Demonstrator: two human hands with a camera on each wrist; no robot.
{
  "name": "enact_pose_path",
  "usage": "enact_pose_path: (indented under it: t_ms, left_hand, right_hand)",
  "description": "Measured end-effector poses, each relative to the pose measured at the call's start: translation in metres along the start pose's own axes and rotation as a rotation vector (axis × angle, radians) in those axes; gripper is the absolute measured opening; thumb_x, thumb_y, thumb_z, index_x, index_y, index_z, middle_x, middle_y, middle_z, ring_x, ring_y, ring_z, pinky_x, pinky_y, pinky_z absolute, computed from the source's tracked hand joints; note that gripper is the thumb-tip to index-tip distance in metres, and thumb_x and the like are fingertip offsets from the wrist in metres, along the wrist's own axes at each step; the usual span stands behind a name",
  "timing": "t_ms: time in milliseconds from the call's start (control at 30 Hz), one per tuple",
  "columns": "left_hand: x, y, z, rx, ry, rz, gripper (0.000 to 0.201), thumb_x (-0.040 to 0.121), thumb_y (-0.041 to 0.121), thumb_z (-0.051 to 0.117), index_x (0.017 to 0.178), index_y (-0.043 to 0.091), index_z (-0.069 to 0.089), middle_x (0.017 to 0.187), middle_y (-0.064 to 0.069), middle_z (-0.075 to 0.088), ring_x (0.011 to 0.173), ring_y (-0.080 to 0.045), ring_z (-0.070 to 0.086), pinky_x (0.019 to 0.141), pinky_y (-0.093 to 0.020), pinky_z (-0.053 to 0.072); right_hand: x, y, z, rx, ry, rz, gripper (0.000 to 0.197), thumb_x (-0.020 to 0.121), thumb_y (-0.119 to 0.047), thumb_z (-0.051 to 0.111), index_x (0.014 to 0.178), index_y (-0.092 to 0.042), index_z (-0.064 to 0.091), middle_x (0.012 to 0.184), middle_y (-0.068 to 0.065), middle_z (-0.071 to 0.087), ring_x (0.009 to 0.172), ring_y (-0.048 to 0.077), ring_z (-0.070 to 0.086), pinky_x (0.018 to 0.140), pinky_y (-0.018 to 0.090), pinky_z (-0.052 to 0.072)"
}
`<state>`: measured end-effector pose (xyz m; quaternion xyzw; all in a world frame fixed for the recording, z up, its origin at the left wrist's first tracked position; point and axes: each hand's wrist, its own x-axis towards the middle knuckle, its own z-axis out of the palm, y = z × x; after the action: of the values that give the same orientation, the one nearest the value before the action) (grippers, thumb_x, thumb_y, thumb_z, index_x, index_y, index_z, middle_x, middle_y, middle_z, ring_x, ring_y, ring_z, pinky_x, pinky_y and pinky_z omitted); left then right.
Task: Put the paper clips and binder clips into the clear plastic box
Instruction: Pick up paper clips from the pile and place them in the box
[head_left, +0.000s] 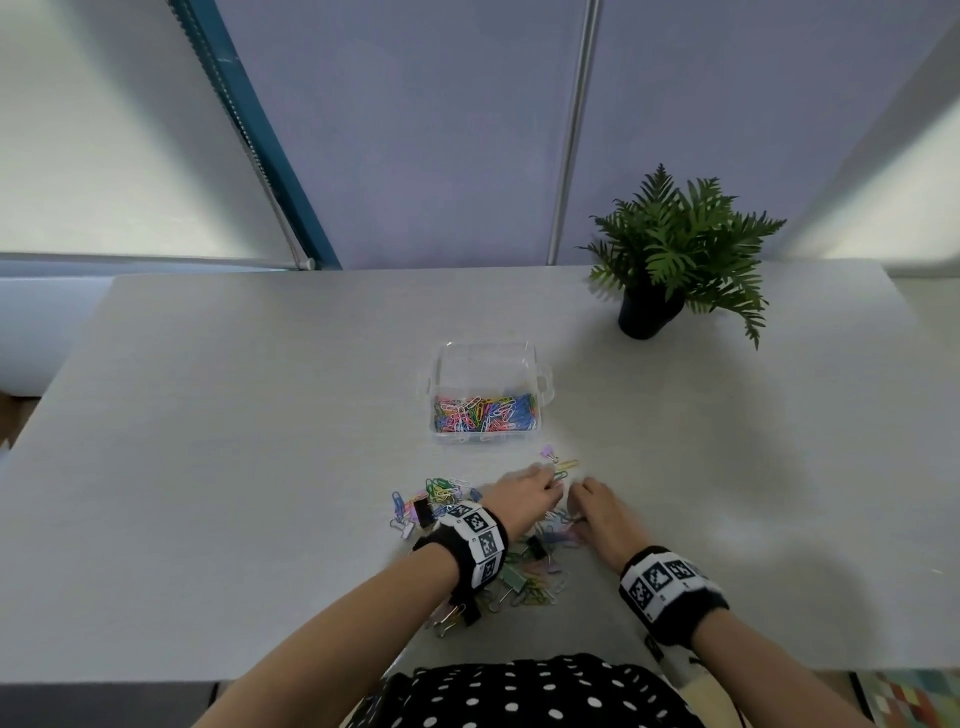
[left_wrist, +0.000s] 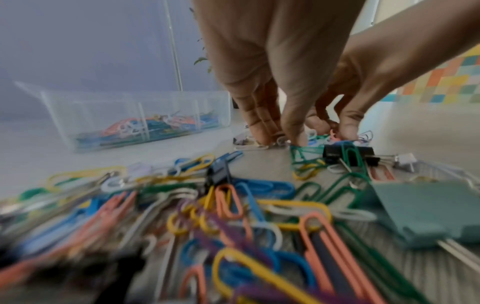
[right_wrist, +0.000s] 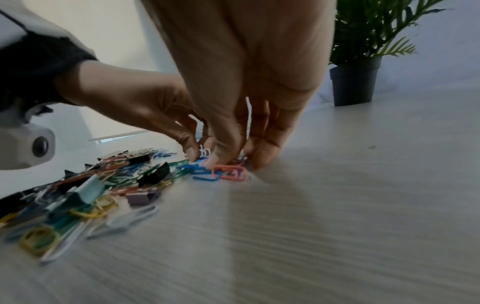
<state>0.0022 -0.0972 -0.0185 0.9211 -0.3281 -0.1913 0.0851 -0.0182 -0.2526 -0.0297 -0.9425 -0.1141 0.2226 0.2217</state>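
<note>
**Both Hands at the Far Edge of the Clip Pile**

My left hand (head_left: 522, 496) reaches over the loose pile of paper clips (left_wrist: 233, 216) on the table (head_left: 234, 467). Its fingers (left_wrist: 262, 127) point down, held close together, with the tips pressed onto clips at the pile's far edge. I cannot tell whether they pinch any single clip.

My right hand (head_left: 597, 512) sits just beside the left, fingertips nearly touching it. Its fingers (right_wrist: 265, 154) are bunched, tips down on the table among a few small clips; an orange paper clip (right_wrist: 231, 172) and a blue paper clip (right_wrist: 205, 176) lie directly under them. Whether one is gripped is not visible.

The pile spreads beneath and behind both wrists. It contains mixed coloured paper clips plus binder clips: a black binder clip (left_wrist: 348, 154), a second black binder clip (left_wrist: 218, 170) and a larger pale green binder clip (left_wrist: 428, 209).

The clear plastic box (head_left: 485, 364) stands open on the table beyond the hands, apart from the pile. Coloured paper clips already cover its near half.

A potted plant (head_left: 670, 249) stands at the far right of the table.
</note>
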Motion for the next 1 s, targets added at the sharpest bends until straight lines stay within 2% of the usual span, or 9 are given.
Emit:
enact_pose_path:
  t_ms: [167, 300, 500, 567, 633, 733, 867, 933, 1000]
  left_hand:
    - [0.003, 0.002, 0.002, 0.099, -0.039, -0.035, 0.046, 0.087, -0.006, 0.044, 0.132, -0.002, 0.035, 0.129, -0.023, 0.045, 0.121, -0.036, 0.043, 0.097, -0.046, 0.041]
    - [-0.002, -0.004, 0.000, -0.004, -0.018, -0.077, 0.031, 0.088, 0.002, 0.050, 0.119, 0.003, 0.048, 0.121, -0.017, 0.051, 0.111, -0.032, 0.050, 0.094, -0.042, 0.044]
    - [-0.007, -0.028, -0.015, -0.566, 0.052, -0.306, 0.008, 0.085, 0.004, 0.059, 0.092, 0.007, 0.061, 0.092, -0.003, 0.063, 0.091, -0.020, 0.060, 0.078, -0.022, 0.043]
    - [-0.012, -0.038, -0.023, -0.763, 0.077, -0.371, 0.010, 0.082, 0.004, 0.064, 0.089, 0.011, 0.062, 0.075, 0.007, 0.057, 0.077, -0.012, 0.058, 0.066, -0.012, 0.043]
    - [-0.018, -0.047, -0.032, -0.917, 0.100, -0.404, 0.014, 0.080, 0.002, 0.066, 0.088, 0.013, 0.060, 0.074, 0.004, 0.056, 0.068, -0.006, 0.055, 0.058, -0.004, 0.044]
    - [-0.023, -0.055, -0.051, -1.063, 0.130, -0.416, 0.012, 0.082, -0.002, 0.062, 0.087, 0.008, 0.058, 0.076, -0.001, 0.057, 0.063, -0.004, 0.059, 0.056, -0.006, 0.049]
    - [-0.016, -0.067, -0.081, -1.040, 0.251, -0.457, 0.012, 0.084, -0.004, 0.060, 0.095, 0.001, 0.060, 0.072, 0.000, 0.056, 0.051, 0.007, 0.059, 0.052, -0.005, 0.047]
    - [-0.007, -0.076, -0.091, -0.900, 0.317, -0.492, 0.015, 0.083, 0.001, 0.063, 0.097, -0.001, 0.063, 0.077, -0.003, 0.058, 0.058, -0.004, 0.059, 0.057, -0.009, 0.049]
    - [0.003, -0.082, -0.095, -0.812, 0.360, -0.531, 0.014, 0.083, 0.000, 0.063, 0.096, -0.001, 0.064, 0.084, -0.008, 0.060, 0.066, -0.016, 0.058, 0.071, -0.026, 0.053]
  right_hand:
    - [0.000, 0.003, 0.002, -0.049, 0.008, -0.034, 0.013, 0.081, -0.011, 0.056, 0.082, -0.018, 0.045, 0.090, 0.002, 0.044, 0.093, 0.026, 0.050, 0.070, 0.028, 0.032]
    - [-0.002, 0.003, -0.003, -0.043, -0.014, -0.016, 0.006, 0.082, -0.014, 0.054, 0.088, -0.012, 0.053, 0.096, 0.007, 0.055, 0.095, 0.024, 0.050, 0.078, 0.034, 0.040]
    - [0.008, 0.011, -0.019, 0.150, -0.033, 0.037, 0.033, 0.075, -0.009, 0.065, 0.062, -0.029, 0.043, 0.069, -0.005, 0.056, 0.069, 0.015, 0.053, 0.065, 0.021, 0.039]
    - [0.011, 0.010, -0.028, 0.276, -0.015, 0.052, 0.029, 0.075, -0.003, 0.066, 0.062, -0.024, 0.050, 0.061, -0.007, 0.058, 0.058, 0.008, 0.055, 0.058, 0.011, 0.040]
    - [0.014, 0.006, -0.038, 0.459, -0.015, 0.063, 0.021, 0.076, 0.002, 0.065, 0.066, -0.014, 0.057, 0.058, -0.003, 0.062, 0.050, 0.005, 0.058, 0.054, 0.013, 0.046]
    - [0.024, -0.003, -0.055, 0.669, -0.012, 0.084, 0.010, 0.077, 0.003, 0.066, 0.073, -0.003, 0.059, 0.061, 0.007, 0.065, 0.049, 0.011, 0.063, 0.049, 0.019, 0.051]
    - [0.051, -0.020, -0.075, 0.773, 0.036, 0.029, 0.010, 0.077, 0.001, 0.066, 0.075, -0.006, 0.059, 0.063, 0.004, 0.065, 0.051, 0.013, 0.065, 0.051, 0.019, 0.053]
    - [0.067, -0.029, -0.082, 0.815, 0.091, 0.006, 0.014, 0.077, 0.002, 0.067, 0.072, -0.008, 0.059, 0.059, 0.003, 0.064, 0.049, 0.012, 0.064, 0.051, 0.019, 0.053]
    - [0.082, -0.039, -0.087, 0.855, 0.134, 0.002, 0.017, 0.077, 0.006, 0.065, 0.070, -0.007, 0.056, 0.061, 0.008, 0.061, 0.047, 0.010, 0.063, 0.050, 0.019, 0.054]
